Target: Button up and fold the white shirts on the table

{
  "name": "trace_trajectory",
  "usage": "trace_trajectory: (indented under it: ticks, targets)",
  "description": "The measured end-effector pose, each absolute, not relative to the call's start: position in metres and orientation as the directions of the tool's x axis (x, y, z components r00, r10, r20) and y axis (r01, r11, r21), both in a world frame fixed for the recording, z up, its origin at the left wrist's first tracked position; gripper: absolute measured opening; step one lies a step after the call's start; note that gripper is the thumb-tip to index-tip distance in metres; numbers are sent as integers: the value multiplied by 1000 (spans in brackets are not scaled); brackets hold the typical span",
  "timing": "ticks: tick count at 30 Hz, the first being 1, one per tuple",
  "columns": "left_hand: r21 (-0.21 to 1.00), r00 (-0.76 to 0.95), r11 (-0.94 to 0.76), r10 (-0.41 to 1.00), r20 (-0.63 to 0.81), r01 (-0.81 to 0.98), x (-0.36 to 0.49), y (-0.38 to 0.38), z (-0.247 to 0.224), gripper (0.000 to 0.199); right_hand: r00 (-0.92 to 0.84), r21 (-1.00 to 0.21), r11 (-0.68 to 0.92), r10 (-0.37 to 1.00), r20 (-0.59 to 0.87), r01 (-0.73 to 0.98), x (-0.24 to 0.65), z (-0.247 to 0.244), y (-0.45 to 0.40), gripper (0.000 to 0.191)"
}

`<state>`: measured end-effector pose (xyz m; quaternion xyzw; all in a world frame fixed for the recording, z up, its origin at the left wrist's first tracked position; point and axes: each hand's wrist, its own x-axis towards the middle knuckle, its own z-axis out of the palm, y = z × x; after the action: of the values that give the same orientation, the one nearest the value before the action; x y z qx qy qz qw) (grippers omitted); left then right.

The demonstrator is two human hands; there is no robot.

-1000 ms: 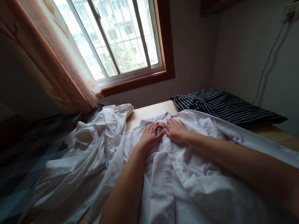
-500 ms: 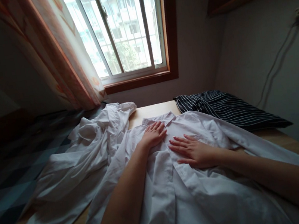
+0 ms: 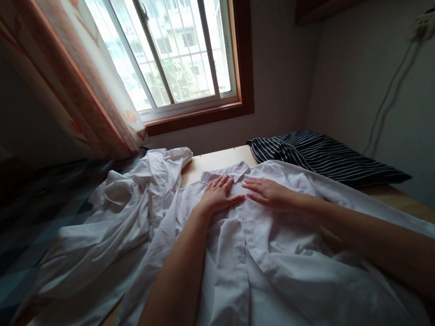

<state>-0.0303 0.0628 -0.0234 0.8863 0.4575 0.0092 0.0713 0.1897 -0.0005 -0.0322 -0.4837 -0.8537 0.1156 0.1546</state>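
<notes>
A white collared shirt (image 3: 226, 272) lies spread face up on a wooden board, its collar at the far end and its sleeves out to both sides. My left hand (image 3: 217, 195) rests flat on the chest just below the collar, fingers spread. Close beside it, my right hand (image 3: 267, 192) lies on the other side of the button placket, fingers stretched out toward the left hand. Neither hand grips the cloth. Wrinkles run through the lower front, and my forearms cover parts of it.
Another crumpled white garment (image 3: 126, 210) lies along the left. Black striped fabric (image 3: 324, 157) sits at the back right of the wooden board (image 3: 217, 158). A checked cloth (image 3: 8, 279) covers the far left. Behind are a curtain (image 3: 76, 80), a window and a wall socket (image 3: 425, 26) with a cord.
My right hand has moved up the shirt toward the collar, closer to my left hand. My left thumb is now stretched out toward the placket. The view has shifted slightly.
</notes>
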Motion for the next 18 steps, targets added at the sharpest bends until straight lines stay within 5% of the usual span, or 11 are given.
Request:
trace_trajectory:
  ticks: [7, 18]
  targets:
    - [147, 588, -575, 807, -61, 805, -31, 66, -24, 96, -195, -252, 180, 980, -36, 951, 183, -44, 35, 67]
    - [174, 592, -577, 804, -46, 798, -32, 68, -24, 94, -50, -212, 33, 996, -75, 977, 175, -29, 65, 72]
